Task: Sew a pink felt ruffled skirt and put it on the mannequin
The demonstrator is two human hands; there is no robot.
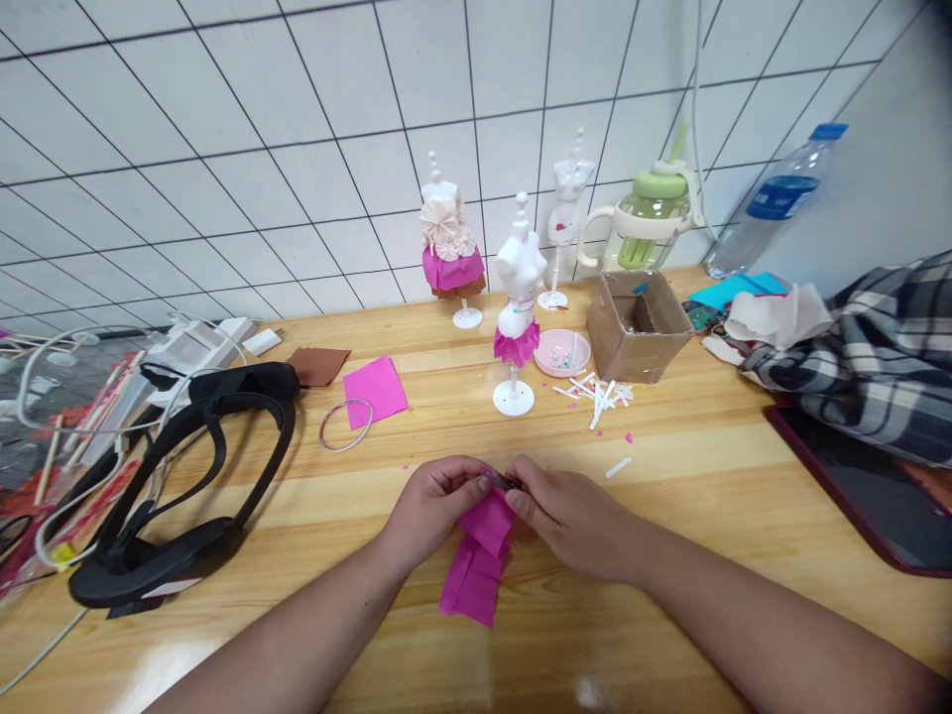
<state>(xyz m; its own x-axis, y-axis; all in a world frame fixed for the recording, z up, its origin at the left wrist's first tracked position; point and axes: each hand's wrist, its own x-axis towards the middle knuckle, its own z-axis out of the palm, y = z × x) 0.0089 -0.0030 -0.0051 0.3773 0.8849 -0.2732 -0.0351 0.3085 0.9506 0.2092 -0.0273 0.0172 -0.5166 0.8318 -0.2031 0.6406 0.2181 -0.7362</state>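
My left hand (438, 506) pinches the upper end of a folded magenta crepe paper strip (476, 580) that hangs down over the table. My right hand (569, 516) is closed around a small dark metal tool (504, 479), whose tip reaches the paper beside my left fingertips. Its exact kind is mostly hidden by the fingers. Beyond my hands stands a white mini mannequin (519, 268) wearing a ruffled magenta skirt (517, 344). Behind it are a mannequin dressed in a beige, magenta and brown outfit (452, 253) and a bare mannequin (571, 203).
A pink dish (563, 368) of beads, white paper strips (602, 402) and a cardboard box (641, 342) lie ahead right. Magenta paper (376, 389), a ring (346, 426) and a black headset strap (223, 476) are left. A tablet (863, 486) lies right.
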